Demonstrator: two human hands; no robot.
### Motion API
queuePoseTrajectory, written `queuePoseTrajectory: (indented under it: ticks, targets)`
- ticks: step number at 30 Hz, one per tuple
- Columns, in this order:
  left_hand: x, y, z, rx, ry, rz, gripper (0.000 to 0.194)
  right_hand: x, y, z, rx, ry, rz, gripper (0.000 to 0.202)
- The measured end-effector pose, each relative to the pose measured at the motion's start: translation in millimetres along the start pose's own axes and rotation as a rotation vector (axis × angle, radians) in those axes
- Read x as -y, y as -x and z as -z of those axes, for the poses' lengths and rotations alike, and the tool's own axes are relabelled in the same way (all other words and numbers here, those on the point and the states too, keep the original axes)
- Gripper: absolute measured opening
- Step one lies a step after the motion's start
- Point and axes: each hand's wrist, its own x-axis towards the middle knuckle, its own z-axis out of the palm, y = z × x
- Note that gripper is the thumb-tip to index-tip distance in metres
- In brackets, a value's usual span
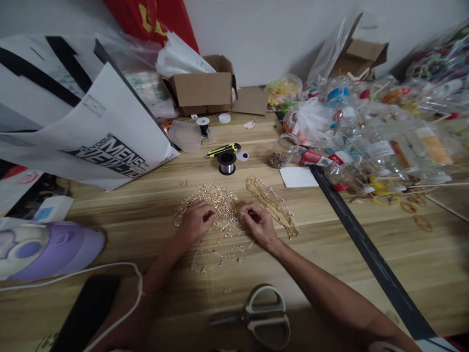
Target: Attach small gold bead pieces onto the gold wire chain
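Observation:
A loose pile of small gold and silver beads and jewelry pieces (220, 195) lies on the wooden table. At its left edge rests my left hand (196, 222), thumb and fingertips pinched together. My right hand (259, 226) is at the pile's right side, also pinching; whatever either pinch holds is too small to make out. A thin pale strand (251, 243) shows just below the right hand. Nearer me, a silver beaded chain (220, 264) is laid out in a loop. Several gold and silver chains (273, 205) lie beyond my right hand.
Scissors (266, 318) lie close to me. Behind the pile are a wire spool (227, 164), a yellow utility knife (223, 149) and a bead jar (284, 150). A white bag (120, 122) and purple device (62, 247) stand left; plastic bottles (384, 146) crowd the right.

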Motion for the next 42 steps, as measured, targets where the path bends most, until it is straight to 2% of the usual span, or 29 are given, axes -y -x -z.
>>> queuePoseTrajectory:
  ticks: [14,23,30,42]
  targets:
    - [-2.1,0.5,0.0,-0.026,0.158,0.062,0.011,0.3,0.2,0.5,0.002,0.004,-0.012,0.013]
    - [-0.3,-1.2,1.2,-0.092,0.114,0.079,0.010,2.0,-0.6,-0.2,-0.029,-0.105,-0.093,0.015]
    - [-1.4,-1.6,5.8,-0.032,0.092,0.115,0.008,-2.1,-0.8,-0.5,-0.033,-0.115,-0.082,0.013]
    - [-4.8,1.2,3.1,0.076,-0.148,-0.073,0.012,-2.8,-4.4,1.1,-0.081,-0.195,-0.189,0.019]
